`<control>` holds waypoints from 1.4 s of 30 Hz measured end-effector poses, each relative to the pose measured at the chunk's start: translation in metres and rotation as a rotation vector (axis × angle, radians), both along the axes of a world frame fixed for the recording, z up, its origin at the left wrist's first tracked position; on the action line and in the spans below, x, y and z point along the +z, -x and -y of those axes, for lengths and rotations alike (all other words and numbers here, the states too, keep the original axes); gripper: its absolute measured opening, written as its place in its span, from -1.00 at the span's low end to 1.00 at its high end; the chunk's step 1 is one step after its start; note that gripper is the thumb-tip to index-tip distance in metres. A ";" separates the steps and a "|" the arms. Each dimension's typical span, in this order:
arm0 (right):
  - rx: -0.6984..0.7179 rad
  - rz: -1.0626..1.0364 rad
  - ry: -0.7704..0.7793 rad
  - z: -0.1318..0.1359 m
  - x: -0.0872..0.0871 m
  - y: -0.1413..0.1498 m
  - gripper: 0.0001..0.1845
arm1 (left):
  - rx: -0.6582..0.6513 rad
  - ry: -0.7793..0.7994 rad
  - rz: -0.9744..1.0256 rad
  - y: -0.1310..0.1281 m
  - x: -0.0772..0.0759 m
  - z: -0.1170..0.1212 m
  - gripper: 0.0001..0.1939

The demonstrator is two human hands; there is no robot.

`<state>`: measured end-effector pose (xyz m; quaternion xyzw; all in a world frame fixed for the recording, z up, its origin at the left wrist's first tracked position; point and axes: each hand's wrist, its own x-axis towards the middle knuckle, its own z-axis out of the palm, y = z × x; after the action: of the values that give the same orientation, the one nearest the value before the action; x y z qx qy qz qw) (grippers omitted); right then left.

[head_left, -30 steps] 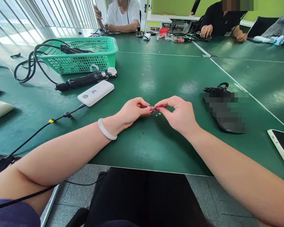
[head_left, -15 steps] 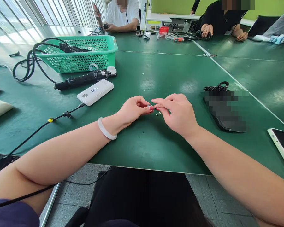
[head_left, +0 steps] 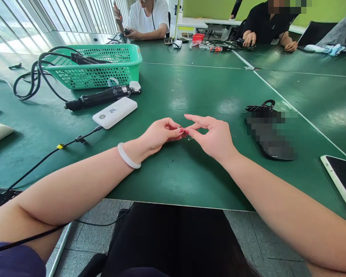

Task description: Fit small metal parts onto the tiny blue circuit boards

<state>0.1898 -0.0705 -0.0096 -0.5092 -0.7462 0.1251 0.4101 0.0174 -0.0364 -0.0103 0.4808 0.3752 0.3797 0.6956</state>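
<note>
Over the green table (head_left: pixel 150 181), my left hand (head_left: pixel 160 134) pinches a tiny silvery piece (head_left: pixel 178 128) between thumb and fingertips; its kind is too small to make out. My right hand (head_left: pixel 215 136) meets it there, thumb and a finger pressed together at the same spot, the index finger raised and stretched out. What the right fingertips hold, if anything, is hidden. Just under them a small pale rectangular frame-like piece (head_left: pixel 190 139) lies on the table, partly covered by the right thumb.
At the left are a white power bank (head_left: pixel 115 112) with a cable, a black handheld tool (head_left: pixel 100 97) and a green basket (head_left: pixel 103 73). To the right lie a black pouch-like item (head_left: pixel 271 134), partly blurred, and a phone (head_left: pixel 341 181). Two people sit across the table.
My right index finger has lifted away from the pinch and straightened, while another finger stays by the thumb. My left hand keeps its grip. The view has shifted slightly.
</note>
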 end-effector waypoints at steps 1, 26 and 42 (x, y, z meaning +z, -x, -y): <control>0.007 -0.058 0.037 -0.001 0.000 0.000 -0.66 | -0.003 -0.004 -0.001 0.000 0.000 0.000 -0.77; 0.278 0.298 0.219 -0.008 0.001 -0.014 -0.90 | 0.092 -0.018 -0.070 -0.001 -0.004 -0.002 -0.78; 0.034 0.147 -0.209 -0.005 -0.006 -0.006 -0.83 | 0.040 0.000 -0.016 -0.002 0.000 0.001 -0.75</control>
<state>0.1959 -0.0660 -0.0152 -0.4585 -0.7919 0.0159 0.4030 0.0191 -0.0379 -0.0107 0.4761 0.3904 0.3896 0.6848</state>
